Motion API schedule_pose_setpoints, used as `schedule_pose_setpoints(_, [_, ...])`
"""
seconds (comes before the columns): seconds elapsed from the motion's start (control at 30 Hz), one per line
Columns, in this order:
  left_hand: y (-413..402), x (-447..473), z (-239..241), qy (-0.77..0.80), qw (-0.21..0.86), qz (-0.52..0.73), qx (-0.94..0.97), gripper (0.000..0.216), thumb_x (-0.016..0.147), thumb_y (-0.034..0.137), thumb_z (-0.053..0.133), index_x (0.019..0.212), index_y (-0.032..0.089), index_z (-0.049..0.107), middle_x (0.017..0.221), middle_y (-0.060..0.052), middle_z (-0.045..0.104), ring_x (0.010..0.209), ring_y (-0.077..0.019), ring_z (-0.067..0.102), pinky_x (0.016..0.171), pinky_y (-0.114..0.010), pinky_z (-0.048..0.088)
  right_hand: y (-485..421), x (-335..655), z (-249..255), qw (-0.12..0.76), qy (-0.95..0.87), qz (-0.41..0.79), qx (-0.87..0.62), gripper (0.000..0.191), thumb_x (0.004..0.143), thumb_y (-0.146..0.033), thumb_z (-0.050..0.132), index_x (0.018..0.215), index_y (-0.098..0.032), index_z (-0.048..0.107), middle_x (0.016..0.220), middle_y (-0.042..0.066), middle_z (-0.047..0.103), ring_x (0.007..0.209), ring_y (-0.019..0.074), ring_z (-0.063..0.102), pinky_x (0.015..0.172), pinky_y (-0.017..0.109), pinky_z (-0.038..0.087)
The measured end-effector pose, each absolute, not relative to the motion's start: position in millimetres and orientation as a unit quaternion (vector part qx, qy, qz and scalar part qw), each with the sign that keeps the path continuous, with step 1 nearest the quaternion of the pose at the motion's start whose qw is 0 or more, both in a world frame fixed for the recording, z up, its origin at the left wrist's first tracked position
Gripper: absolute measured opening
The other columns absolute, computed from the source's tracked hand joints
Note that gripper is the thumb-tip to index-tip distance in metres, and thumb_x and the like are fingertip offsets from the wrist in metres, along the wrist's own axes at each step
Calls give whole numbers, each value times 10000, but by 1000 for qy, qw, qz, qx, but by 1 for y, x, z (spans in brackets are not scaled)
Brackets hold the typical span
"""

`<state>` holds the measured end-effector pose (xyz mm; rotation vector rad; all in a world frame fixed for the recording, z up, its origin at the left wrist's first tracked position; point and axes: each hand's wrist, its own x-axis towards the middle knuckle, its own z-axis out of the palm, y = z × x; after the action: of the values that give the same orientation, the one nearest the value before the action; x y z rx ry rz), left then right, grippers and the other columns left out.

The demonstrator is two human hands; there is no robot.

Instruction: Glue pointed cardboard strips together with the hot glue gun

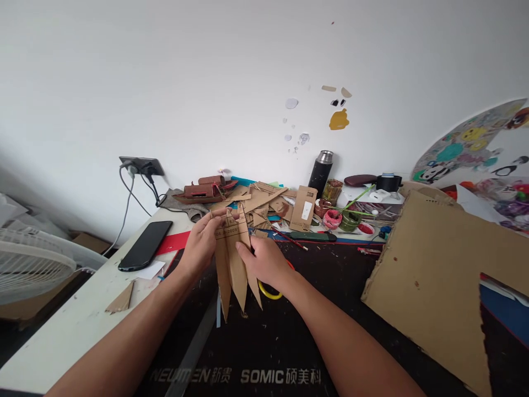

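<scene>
The black mat lies closest, under both arms. Over it, the left hand and the right hand hold a bunch of pointy cardboard pieces. The left fingers pinch the top edge and the right fingers curl around the middle. The sharp tips hang below the fingers. A yellow ring peeks out just under the right hand. A phone lies left of the left fingers. Past the fingertips sits a pile of cardboard scraps

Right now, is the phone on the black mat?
No, the phone lies on the white table, left of the black mat.
</scene>
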<state>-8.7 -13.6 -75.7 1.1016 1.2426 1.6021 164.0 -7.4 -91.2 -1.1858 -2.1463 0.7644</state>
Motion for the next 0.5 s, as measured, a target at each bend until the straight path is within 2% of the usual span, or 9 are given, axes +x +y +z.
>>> schedule_pose_setpoints(0.1, [-14,-10,-74,485,411,641,431,379,932,411,665,1236,195,729,1155,-107,815,1166,-320,726,1045,-458,541,-7,164,-92,288,-802,286,-438,448,1034,-416,558,677,-231,359,612,-26,457,581,141,402,578,302,214])
schedule_pose_setpoints(0.3, [-12,-13,-73,479,389,648,447,403,957,470,637,1193,158,735,1148,-140,813,1154,-325,738,1043,-463,554,-8,164,-93,285,-807,291,-427,413,1045,-408,549,703,-223,412,675,2,557,635,149,479,598,292,243])
schedule_pose_setpoints(0.5, [-12,-15,-75,506,368,626,466,423,961,485,607,1201,160,730,1147,-141,817,1175,-337,734,1042,-467,561,-9,164,-94,277,-808,284,-435,426,1039,-416,552,693,-224,395,626,-16,503,594,140,425,585,297,226])
